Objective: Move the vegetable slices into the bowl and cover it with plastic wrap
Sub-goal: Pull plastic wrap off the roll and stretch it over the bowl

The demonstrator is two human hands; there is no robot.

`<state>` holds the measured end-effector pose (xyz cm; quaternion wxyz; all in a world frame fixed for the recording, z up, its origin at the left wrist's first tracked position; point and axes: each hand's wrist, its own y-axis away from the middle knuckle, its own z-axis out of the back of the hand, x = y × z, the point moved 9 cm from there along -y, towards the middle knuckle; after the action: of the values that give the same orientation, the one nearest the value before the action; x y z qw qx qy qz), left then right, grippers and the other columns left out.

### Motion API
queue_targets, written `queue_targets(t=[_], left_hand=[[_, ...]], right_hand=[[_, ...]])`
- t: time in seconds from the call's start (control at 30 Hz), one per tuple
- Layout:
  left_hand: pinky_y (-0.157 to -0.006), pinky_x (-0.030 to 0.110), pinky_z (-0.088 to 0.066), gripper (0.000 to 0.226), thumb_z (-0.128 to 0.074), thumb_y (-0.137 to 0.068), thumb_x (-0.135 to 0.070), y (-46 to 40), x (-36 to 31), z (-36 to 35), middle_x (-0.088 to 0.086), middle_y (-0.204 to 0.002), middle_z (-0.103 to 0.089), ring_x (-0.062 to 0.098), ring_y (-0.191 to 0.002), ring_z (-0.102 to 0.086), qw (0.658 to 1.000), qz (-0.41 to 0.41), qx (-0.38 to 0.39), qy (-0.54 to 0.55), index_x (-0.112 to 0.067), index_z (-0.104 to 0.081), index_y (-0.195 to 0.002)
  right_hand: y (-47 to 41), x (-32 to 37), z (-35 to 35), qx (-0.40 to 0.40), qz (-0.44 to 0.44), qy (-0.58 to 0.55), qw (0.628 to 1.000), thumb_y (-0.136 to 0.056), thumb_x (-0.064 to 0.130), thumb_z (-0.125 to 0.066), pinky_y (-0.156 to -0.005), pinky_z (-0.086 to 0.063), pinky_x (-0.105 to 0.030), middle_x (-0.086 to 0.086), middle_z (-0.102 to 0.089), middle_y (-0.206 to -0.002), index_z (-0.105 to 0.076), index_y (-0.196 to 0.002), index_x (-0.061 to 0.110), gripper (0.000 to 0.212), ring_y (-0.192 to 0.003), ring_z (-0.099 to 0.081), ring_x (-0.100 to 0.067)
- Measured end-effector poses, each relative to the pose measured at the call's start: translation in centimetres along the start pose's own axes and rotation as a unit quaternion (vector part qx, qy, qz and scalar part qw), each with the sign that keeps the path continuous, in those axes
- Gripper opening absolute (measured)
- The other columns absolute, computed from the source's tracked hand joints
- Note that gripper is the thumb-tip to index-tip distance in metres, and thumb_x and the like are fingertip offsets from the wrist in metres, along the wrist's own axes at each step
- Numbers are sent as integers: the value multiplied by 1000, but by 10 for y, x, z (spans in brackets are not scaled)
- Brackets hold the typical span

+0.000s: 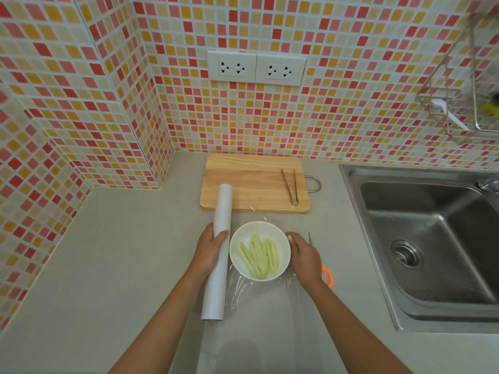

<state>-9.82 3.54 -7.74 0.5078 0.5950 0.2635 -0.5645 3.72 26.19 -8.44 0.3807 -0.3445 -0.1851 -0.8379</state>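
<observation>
A white bowl (259, 272) stands on the grey counter, holding several pale green vegetable slices (259, 256). Clear plastic wrap (251, 290) is stretched from the roll over the bowl and lies loose on the counter in front of it. My left hand (209, 249) grips the white roll of plastic wrap (218, 265) just left of the bowl. My right hand (303, 256) pinches the wrap's edge at the bowl's right rim.
A wooden cutting board (251, 182) with metal tongs (290, 188) lies behind the bowl. Scissors with orange handles (325, 273) lie right of my right hand. A steel sink (432, 244) fills the right side. A wire rack (459, 103) hangs on the tiled wall.
</observation>
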Motion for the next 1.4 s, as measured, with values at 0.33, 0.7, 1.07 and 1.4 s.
queue_targets(t=[0.33, 0.7, 1.07, 1.4], left_hand=[[-69, 27, -46, 15, -54, -96, -23, -1, 1, 1, -5, -99, -63, 12, -87, -61, 1000, -3, 1, -1, -21, -54, -110], [-67, 26, -44, 11, -54, -95, -22, -2, 1, 0, -6, -98, -63, 9, -85, -61, 1000, -8, 0, 2, -24, -54, -106], [-68, 26, -43, 17, -55, -96, -19, -3, 1, 2, -6, -98, -62, 8, -85, -59, 1000, -12, 0, 3, -18, -54, -112], [-70, 26, -44, 18, -55, -96, -19, -1, -1, 2, -6, -100, -62, 8, -87, -59, 1000, -14, 0, 5, -19, -54, -113]], right_hand=[[5, 22, 10, -33, 67, 85, 994, -89, 39, -39, -61, -47, -31, 13, -50, -92, -55, -116, 40, 31, -72, -58, -12], [7, 24, 11, -6, 81, 10, 997, -96, 37, -52, -74, -48, -34, 10, -48, -94, -48, -105, 65, 30, -91, -52, -11], [1, -7, 4, 62, 56, 43, 996, -101, 28, -34, -92, -34, -25, 7, -49, -124, -35, -140, 46, 44, -127, -32, -13], [9, 15, 23, -37, 106, 68, 991, -96, 14, -45, -85, -46, -31, 2, -43, -120, -35, -142, 41, 55, -111, -43, -14]])
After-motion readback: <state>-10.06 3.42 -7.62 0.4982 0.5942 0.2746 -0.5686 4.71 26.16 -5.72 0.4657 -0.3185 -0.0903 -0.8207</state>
